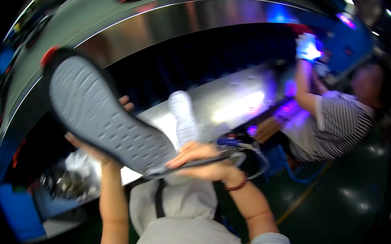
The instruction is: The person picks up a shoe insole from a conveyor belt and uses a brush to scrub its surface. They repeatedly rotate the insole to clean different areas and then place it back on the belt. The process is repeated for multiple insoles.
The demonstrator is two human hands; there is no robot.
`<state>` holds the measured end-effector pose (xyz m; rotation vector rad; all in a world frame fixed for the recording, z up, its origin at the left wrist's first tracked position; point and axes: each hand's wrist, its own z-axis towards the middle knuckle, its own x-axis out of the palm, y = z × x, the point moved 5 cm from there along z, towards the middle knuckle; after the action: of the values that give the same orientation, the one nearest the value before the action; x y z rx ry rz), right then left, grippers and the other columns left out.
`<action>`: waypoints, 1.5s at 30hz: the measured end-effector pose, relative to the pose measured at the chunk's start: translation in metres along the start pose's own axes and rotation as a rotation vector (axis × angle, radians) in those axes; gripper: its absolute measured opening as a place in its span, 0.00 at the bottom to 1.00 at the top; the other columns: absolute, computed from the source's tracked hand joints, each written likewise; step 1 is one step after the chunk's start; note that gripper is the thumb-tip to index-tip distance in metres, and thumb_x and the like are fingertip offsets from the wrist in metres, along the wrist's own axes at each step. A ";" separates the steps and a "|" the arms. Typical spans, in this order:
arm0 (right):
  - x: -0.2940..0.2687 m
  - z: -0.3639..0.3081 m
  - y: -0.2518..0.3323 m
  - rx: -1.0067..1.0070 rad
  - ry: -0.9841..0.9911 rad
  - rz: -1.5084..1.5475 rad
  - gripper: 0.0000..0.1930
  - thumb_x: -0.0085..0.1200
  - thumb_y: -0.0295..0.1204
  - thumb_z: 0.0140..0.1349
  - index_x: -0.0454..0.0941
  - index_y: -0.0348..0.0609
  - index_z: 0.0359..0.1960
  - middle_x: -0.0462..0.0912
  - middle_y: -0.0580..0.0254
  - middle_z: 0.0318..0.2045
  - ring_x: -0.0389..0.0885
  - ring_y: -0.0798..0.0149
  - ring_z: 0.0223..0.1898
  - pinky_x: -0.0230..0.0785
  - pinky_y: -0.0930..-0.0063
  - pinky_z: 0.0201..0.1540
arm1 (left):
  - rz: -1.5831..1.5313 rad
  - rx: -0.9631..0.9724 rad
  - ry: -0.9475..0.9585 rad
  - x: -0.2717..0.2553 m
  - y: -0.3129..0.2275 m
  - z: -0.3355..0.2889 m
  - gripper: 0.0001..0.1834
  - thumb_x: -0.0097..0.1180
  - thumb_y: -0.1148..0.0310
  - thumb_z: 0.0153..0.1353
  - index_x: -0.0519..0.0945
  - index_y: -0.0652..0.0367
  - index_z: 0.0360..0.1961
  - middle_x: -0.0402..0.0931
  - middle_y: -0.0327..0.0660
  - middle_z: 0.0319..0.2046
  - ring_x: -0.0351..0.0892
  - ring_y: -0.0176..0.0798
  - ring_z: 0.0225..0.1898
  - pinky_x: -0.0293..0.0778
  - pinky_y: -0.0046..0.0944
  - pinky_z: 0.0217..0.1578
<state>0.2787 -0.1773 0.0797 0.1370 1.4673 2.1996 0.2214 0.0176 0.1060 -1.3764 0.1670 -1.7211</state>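
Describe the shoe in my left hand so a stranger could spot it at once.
Find the long metal table in the middle, then look to its near left. There the left hand holds up a dark-edged shoe, sole toward the camera. Its grey sole has curved grooves at the wide end and small dents toward the narrow one, unlike the white sole-shaped piece beside it.

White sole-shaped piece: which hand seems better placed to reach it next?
Probably the right hand: nearer the white piece, though holding a dark strip. The left hand, partly behind the shoe, supports it.
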 end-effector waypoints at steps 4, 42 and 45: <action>-0.001 -0.008 -0.007 0.068 0.141 0.408 0.10 0.57 0.22 0.44 0.79 0.40 0.31 0.76 0.62 0.33 0.73 0.68 0.36 0.65 0.78 0.41 | -0.043 -0.015 0.124 -0.003 0.002 0.001 0.47 0.35 0.32 0.47 0.48 0.57 0.59 0.54 0.63 0.52 0.63 0.59 0.50 0.65 0.49 0.49; 0.005 0.031 0.041 -0.036 0.302 0.021 0.09 0.56 0.17 0.44 0.77 0.36 0.30 0.79 0.52 0.34 0.78 0.60 0.37 0.70 0.73 0.41 | -0.274 -0.704 0.113 -0.010 0.024 -0.053 0.32 0.50 0.64 0.44 0.60 0.66 0.52 0.69 0.52 0.43 0.72 0.43 0.42 0.68 0.36 0.43; 0.016 0.025 0.043 -0.023 0.515 0.003 0.07 0.55 0.19 0.46 0.76 0.35 0.30 0.79 0.52 0.33 0.78 0.58 0.36 0.71 0.74 0.39 | -0.046 -0.865 0.030 -0.006 0.023 -0.058 0.35 0.50 0.63 0.43 0.58 0.61 0.55 0.66 0.51 0.46 0.69 0.42 0.45 0.65 0.35 0.46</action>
<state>0.2589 -0.1620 0.1260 -0.4696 1.6937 2.3607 0.1858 -0.0157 0.0666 -1.9583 0.9918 -1.7767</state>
